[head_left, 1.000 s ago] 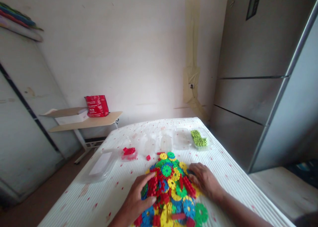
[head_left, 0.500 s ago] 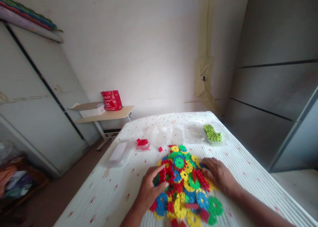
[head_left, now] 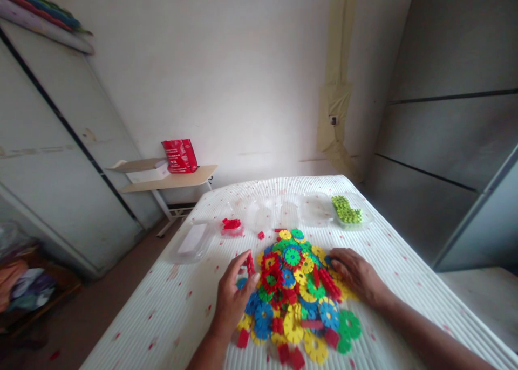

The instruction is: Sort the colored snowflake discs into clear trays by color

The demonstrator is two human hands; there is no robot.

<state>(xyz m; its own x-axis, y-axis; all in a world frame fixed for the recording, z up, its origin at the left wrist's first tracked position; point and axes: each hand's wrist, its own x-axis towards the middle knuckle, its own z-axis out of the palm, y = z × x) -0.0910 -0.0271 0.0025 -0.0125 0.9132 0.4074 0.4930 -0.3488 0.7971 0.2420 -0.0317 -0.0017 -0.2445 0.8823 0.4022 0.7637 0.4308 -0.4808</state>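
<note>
A small red piece (head_left: 250,263) is pinched between thumb and fingertips of the left hand (head_left: 232,297), lifted just above the left edge of the mixed pile (head_left: 297,297). The right hand (head_left: 356,275) lies flat, fingers released, touching the pile's right edge; nothing gripped.

Sorting judged as early: most gear discs and bricks are unsorted in the pile, and one red brick (head_left: 261,235) lies loose near the tubs.

Containers in the far row:
- small tub (head_left: 231,227): a few red pieces
- right tray (head_left: 347,211): light-green pieces
- clear tubs between (head_left: 299,211): contents not discernible
- large clear box (head_left: 192,243) at left: contents unclear
</note>
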